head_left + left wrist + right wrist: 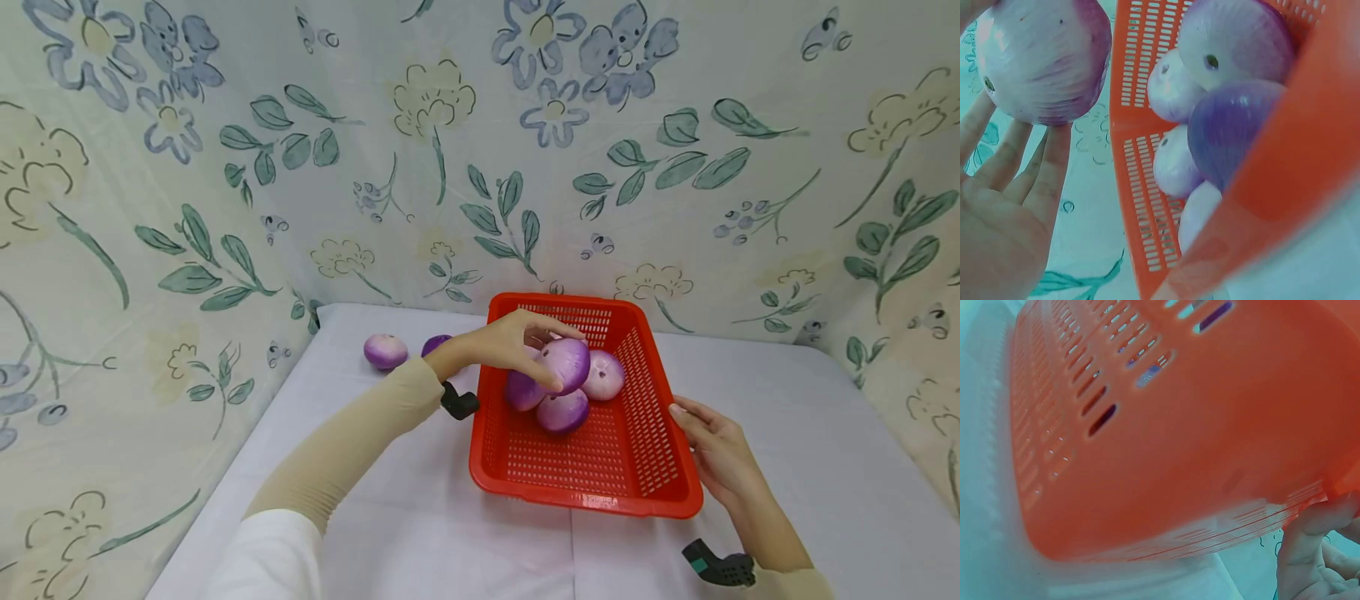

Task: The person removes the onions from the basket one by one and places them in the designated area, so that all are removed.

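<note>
My left hand [529,343] grips a purple-and-white onion [572,367] from above, just over the far left part of a red slotted basket [600,500]. In the left wrist view the held onion [1041,59] sits in my fingers [1019,165] beside the basket's wall [1147,206]. Three more onions [562,411] lie in the basket under and beside it. My right hand [711,446] rests with relaxed fingers against the basket's right side; its thumb [1310,547] touches the basket's outer wall [1179,444].
Two more purple onions [385,351] [435,342] lie on the white table [420,525] left of the basket. Floral cloth walls [187,208] close in the table at the back and on both sides.
</note>
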### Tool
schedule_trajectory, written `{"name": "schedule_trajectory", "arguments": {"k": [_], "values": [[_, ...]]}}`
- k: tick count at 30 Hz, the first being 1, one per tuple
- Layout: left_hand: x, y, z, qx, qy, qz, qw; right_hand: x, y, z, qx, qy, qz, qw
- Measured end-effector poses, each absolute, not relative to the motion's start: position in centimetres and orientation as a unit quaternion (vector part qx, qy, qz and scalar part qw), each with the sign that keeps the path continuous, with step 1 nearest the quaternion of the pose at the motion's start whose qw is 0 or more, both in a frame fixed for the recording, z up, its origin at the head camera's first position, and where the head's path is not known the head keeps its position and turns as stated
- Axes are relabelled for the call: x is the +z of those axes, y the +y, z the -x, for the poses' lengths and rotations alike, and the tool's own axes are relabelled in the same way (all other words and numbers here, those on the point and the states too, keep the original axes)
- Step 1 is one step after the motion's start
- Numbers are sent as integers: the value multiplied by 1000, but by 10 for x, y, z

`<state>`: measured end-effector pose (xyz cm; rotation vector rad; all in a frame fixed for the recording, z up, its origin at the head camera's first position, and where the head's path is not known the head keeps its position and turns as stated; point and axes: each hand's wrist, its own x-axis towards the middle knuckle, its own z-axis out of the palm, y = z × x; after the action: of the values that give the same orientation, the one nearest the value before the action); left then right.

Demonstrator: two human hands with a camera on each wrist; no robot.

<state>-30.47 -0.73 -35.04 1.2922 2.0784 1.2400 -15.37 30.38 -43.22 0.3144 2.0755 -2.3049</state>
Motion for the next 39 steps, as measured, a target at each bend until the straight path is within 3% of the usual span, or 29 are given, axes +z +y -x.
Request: {"name": "schedule_trajectory", "arguments": {"k": [19,39], "values": [[-343,-98,313,445,795,-389,134,-430,307,154,-758,646,-91,13],[-368,-200,311,484,813,-310,91,-430,305,154,-755,645,-115,32]]}}
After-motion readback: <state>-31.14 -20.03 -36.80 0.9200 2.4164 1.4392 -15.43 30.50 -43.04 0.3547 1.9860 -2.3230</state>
